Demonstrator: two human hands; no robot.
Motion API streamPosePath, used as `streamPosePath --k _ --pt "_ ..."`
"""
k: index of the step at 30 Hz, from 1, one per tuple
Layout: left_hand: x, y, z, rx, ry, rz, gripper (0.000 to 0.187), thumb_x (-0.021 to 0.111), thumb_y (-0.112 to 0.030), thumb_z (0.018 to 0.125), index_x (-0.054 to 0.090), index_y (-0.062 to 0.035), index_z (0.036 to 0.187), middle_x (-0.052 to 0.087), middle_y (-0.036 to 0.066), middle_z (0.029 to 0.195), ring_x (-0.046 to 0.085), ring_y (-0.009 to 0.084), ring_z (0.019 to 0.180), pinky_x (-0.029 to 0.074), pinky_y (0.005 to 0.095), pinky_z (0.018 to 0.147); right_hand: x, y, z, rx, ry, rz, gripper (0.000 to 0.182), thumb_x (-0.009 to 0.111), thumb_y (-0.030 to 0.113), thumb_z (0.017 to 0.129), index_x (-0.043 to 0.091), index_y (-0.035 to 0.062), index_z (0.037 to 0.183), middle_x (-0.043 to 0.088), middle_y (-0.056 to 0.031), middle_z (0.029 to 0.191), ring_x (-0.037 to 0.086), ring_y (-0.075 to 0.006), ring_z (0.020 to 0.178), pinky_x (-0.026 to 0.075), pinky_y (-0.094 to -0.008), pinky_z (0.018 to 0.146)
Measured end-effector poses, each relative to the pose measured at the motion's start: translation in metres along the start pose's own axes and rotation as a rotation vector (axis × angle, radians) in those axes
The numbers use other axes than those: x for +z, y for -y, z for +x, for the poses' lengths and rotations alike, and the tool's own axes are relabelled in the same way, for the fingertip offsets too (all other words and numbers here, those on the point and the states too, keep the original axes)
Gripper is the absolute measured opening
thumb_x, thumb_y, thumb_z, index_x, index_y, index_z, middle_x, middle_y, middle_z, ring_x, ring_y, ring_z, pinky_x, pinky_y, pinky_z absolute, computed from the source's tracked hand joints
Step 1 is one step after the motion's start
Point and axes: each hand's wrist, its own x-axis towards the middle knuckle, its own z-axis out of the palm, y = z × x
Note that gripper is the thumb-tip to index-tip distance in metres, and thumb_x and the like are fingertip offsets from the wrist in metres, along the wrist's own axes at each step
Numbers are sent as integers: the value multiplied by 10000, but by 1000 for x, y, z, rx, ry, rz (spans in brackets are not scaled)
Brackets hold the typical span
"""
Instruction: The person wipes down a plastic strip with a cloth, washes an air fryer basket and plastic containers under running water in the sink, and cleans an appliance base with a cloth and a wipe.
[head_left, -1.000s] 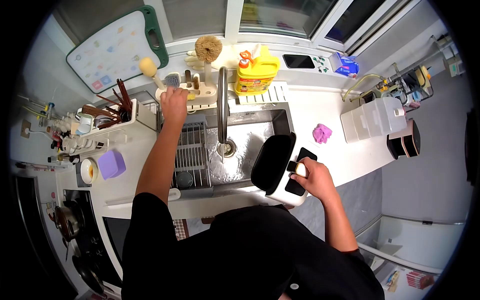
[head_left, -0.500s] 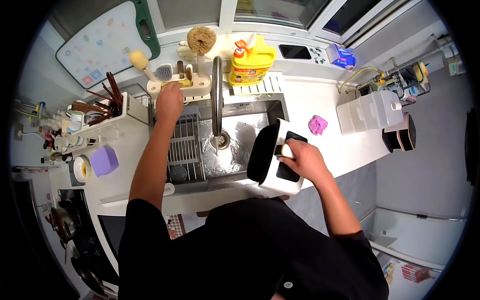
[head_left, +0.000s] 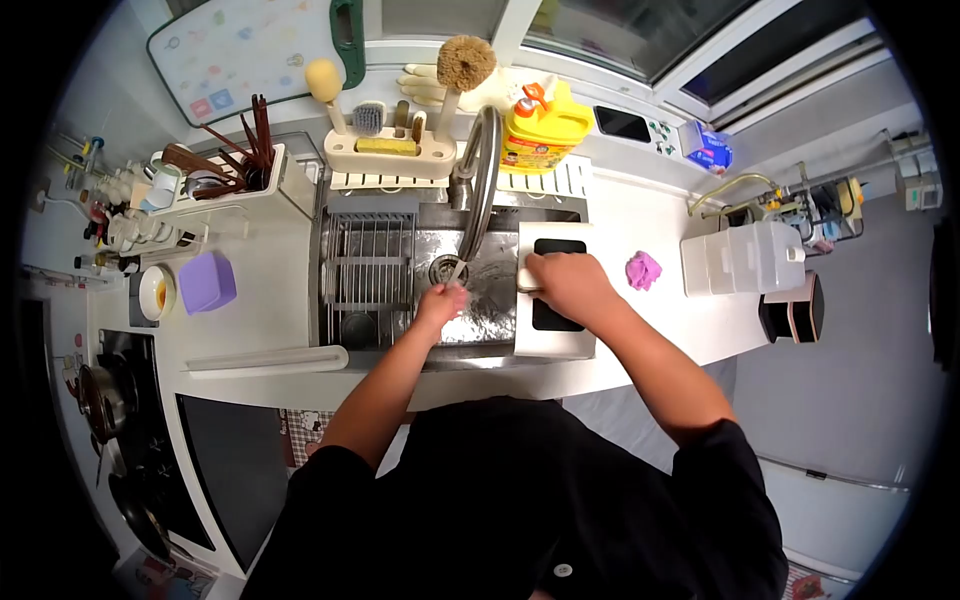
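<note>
My right hand [head_left: 560, 284] is closed on the handle of a white and black container [head_left: 555, 342], held over the right side of the steel sink [head_left: 490, 325]. Below the curved faucet [head_left: 490, 185], my left hand [head_left: 441, 304] is in the running water near the drain, fingers apart and holding nothing. A grey dish rack [head_left: 370, 270] covers the sink's left part. Behind it stands a beige brush holder [head_left: 345, 155] with brushes and a yellow sponge [head_left: 388, 146].
A yellow jug [head_left: 545, 130] stands behind the faucet. On the right counter lie a pink scrubber [head_left: 643, 270] and a clear plastic container [head_left: 745, 260]. To the left are a purple box [head_left: 207, 282], a bowl [head_left: 156, 292] and a utensil holder [head_left: 285, 195].
My left hand has moved from the sponge at the brush holder down to the water. The white and black container has turned upright and now hangs over the sink. The view has shifted.
</note>
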Motion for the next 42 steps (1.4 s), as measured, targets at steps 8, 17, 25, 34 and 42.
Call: streamPosePath --k 8,17,25,34,42 --pt "-12 -22 -18 183 -74 450 321 633 -83 963 612 -6 1273 707 123 1214 658 254 1103 484 356 971 76 -40 -56 265 -410 1054 335 794 -34 813 594 42 1071 661 -66 890 629 -150 851 519 -299 792" --pt "-20 -108 -118 572 -361 1008 375 632 -128 915 633 -65 1284 665 243 823 677 411 777 517 479 711 160 -56 -49 340 -286 1049 321 749 -37 728 613 19 1013 635 -100 862 633 -210 802 514 -343 762" --pt "-6 -152 -197 596 -537 1149 390 637 -180 818 710 -40 1174 710 197 900 689 394 819 552 484 735 169 -26 -3 196 -94 885 377 694 -19 727 692 29 1101 708 -210 998 683 -362 930 532 -393 841" --pt "-12 -154 -217 614 -681 1327 368 661 -223 827 739 -44 1139 698 140 796 684 352 716 539 449 632 200 -26 55 106 -103 1032 356 693 13 772 726 86 1119 734 -195 1040 703 -358 948 538 -378 865" --pt "-50 -128 -202 450 -577 1103 295 641 -141 845 705 -22 1108 682 190 786 674 397 752 522 471 680 171 -10 23 89 -197 900 340 743 28 707 697 50 1043 688 -206 953 662 -409 917 529 -436 819"
